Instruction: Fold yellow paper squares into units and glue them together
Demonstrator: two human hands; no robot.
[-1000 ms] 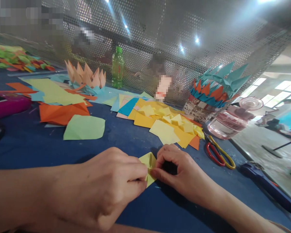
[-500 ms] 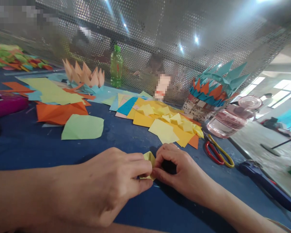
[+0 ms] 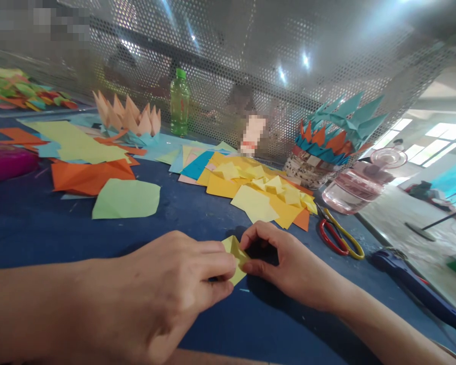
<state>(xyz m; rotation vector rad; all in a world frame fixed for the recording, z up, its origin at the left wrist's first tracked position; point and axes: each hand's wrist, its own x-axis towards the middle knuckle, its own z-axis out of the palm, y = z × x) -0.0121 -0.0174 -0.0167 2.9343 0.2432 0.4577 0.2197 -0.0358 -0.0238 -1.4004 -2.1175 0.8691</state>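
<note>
A small folded yellow paper piece point(image 3: 234, 256) lies low over the blue table point(image 3: 41, 228), pinched from both sides. My left hand point(image 3: 163, 296) closes on its left edge with thumb and fingers pressed together. My right hand point(image 3: 285, 263) grips its right edge, fingers curled. Just behind the hands lies a heap of yellow and orange paper squares point(image 3: 258, 192).
A green sheet point(image 3: 125, 198) and an orange sheet point(image 3: 87, 177) lie at the left. Red and yellow scissors point(image 3: 338, 235), a pink glass jar point(image 3: 359, 185), a paper-crowned cup point(image 3: 327, 147), an orange paper crown point(image 3: 127, 119) and a green bottle point(image 3: 179, 104) stand before a perforated metal screen point(image 3: 251, 61).
The yellow piece has been turned and refolded between my fingers. Both hands stay in place. The view has shifted slightly.
</note>
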